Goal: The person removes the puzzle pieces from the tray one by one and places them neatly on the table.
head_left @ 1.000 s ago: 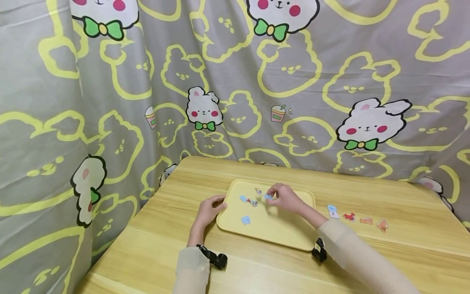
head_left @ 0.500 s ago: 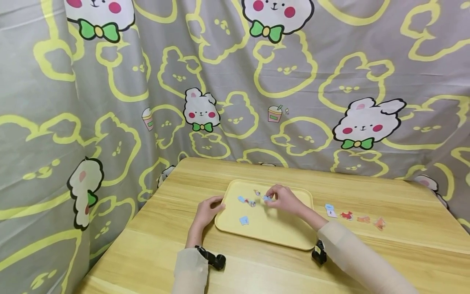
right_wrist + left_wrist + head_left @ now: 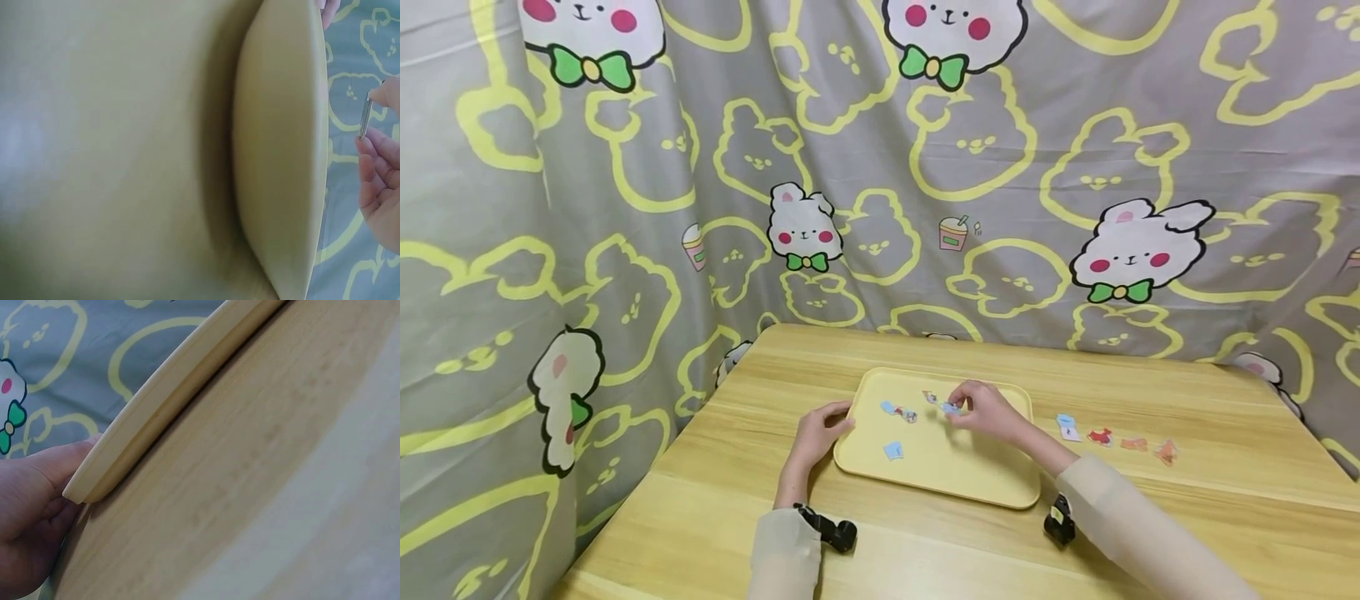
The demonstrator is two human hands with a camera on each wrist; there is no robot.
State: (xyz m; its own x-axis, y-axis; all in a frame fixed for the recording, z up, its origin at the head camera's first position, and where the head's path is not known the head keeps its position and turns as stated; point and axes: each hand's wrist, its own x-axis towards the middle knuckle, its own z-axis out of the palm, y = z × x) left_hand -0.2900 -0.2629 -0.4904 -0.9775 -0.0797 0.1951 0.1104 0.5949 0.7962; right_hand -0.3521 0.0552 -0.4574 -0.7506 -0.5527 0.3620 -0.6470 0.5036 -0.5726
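In the head view, my right hand [image 3: 987, 410] pinches a small flat blue puzzle-like piece [image 3: 952, 408] between thumb and fingers over the yellow tray [image 3: 940, 485]. The right wrist view shows it edge-on as a thin piece [image 3: 366, 115]. A smaller patterned piece [image 3: 930, 397] is just left of the held one; I cannot tell whether they are joined. Further left on the tray is a blue, red and patterned group [image 3: 891, 408]. A separate pale blue piece [image 3: 892, 451] lies nearer the front. My left hand [image 3: 817, 435] grips the tray's left rim, thumb at the edge.
On the wooden table [image 3: 730, 467], right of the tray, a blue-and-white piece [image 3: 1067, 427], a red piece [image 3: 1101, 437] and two orange pieces [image 3: 1134, 444] lie in a row. A patterned curtain [image 3: 865, 167] hangs behind and at the left.
Relative to the tray, my right hand has shifted slightly right and nearer with the blue piece, and the small patterned piece beside it has shifted likewise. My left hand stays on the rim.
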